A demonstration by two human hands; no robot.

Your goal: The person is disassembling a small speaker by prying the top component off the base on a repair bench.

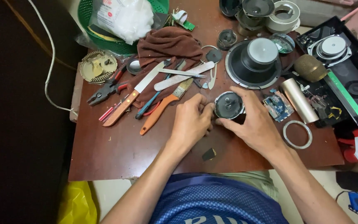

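both hands on a small speaker at the table's middle

the left hand and right hand meet around a small round speaker, dark with a metal rim, resting on the brown table near its front centre. the right hand wraps it from the right side, thumb along the near edge and fingers curled behind it. the left hand's fingers are bent in against the speaker's left edge; whether they pinch the rim or a small part there is hard to tell from this angle.

just left of the hands lie a brush with an orange handle, a knife with a wooden handle, a pale file and red-handled pliers, partly on a brown cloth. a green basket with a plastic bag sits at the far left corner.

behind the speaker stands a large speaker cone, face down with its magnet up. to the right are a blue circuit board, a metal tube, a metal ring and a gold mesh ball. a black case holding another speaker lies at the far right. a small dark chip sits on the table near the left wrist.
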